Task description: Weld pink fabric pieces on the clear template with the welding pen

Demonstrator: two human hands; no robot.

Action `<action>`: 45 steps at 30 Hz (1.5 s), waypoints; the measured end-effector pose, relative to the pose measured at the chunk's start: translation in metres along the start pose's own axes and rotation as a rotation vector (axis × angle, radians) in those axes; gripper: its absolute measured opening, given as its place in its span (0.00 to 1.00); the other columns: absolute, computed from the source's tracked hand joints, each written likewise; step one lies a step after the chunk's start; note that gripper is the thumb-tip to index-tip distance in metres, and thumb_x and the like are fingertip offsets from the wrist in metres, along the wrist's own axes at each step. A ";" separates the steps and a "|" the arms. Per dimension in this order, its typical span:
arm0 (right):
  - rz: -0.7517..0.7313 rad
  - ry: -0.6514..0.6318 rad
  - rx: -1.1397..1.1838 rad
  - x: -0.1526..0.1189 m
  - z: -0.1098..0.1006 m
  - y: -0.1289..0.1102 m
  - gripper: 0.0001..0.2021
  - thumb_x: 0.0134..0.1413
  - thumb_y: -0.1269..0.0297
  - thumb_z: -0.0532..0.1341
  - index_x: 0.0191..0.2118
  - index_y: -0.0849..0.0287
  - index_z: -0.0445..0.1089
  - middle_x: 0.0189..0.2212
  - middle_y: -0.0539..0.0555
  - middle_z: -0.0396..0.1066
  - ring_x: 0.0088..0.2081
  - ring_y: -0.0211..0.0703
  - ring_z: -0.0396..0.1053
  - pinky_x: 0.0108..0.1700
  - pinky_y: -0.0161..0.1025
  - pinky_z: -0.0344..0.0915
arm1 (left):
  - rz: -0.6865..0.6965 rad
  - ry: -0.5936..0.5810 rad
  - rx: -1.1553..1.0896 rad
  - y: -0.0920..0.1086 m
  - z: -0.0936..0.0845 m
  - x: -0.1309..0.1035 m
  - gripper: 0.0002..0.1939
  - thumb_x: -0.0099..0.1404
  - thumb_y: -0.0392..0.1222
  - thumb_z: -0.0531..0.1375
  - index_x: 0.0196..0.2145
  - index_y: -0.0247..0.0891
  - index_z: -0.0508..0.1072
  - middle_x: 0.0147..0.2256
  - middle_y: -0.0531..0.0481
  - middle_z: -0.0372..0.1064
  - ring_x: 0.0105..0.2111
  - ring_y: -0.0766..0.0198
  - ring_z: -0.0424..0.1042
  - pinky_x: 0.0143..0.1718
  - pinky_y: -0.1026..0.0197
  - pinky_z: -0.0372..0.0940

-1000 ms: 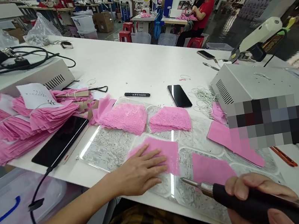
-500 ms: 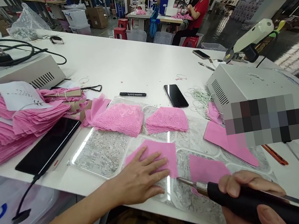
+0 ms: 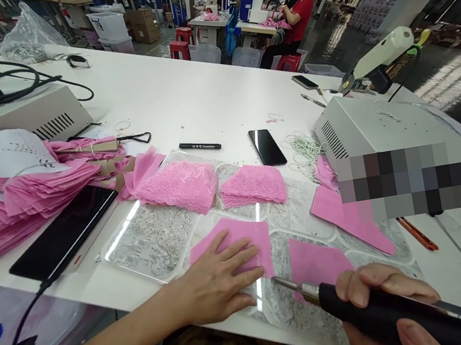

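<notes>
Fingers [image 3: 232,265] still flat on pink fabric [image 3: 245,240] | tool tip [image 3: 280,282] now closer

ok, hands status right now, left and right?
Left hand: open, flat on the pink fabric square.
Right hand: closed around the black-handled tool, metal tip near the square.
</notes>
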State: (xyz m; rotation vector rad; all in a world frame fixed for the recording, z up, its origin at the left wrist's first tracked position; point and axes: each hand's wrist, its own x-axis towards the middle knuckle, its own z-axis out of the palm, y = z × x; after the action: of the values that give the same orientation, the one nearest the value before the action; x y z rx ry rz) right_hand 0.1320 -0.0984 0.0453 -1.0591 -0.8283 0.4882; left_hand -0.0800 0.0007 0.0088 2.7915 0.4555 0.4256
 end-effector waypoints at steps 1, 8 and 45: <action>-0.005 0.009 0.004 0.000 0.001 -0.001 0.04 0.49 0.62 0.58 0.32 0.55 0.66 0.29 0.51 0.61 0.24 0.38 0.60 0.26 0.42 0.66 | 0.000 0.004 -0.005 0.000 0.000 0.000 0.21 0.70 0.52 0.56 0.55 0.40 0.70 0.59 0.41 0.64 0.62 0.49 0.59 0.67 0.40 0.40; -0.028 -0.022 0.063 -0.002 0.002 0.003 0.06 0.51 0.65 0.55 0.35 0.58 0.66 0.31 0.51 0.62 0.27 0.36 0.62 0.29 0.40 0.66 | -0.003 -0.002 -0.010 0.001 0.003 0.003 0.22 0.70 0.52 0.57 0.58 0.42 0.67 0.61 0.42 0.61 0.63 0.50 0.57 0.66 0.41 0.41; -0.049 -0.064 0.063 -0.005 -0.001 0.003 0.06 0.54 0.61 0.58 0.36 0.56 0.66 0.31 0.51 0.61 0.25 0.36 0.62 0.25 0.39 0.65 | 0.015 -0.112 0.009 0.002 0.002 0.017 0.28 0.65 0.50 0.62 0.60 0.38 0.64 0.62 0.40 0.59 0.65 0.45 0.54 0.66 0.36 0.41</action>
State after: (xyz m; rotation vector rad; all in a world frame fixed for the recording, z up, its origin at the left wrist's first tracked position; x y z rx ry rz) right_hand 0.1301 -0.1013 0.0408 -0.9675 -0.8878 0.5052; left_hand -0.0632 0.0041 0.0114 2.8110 0.4131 0.2694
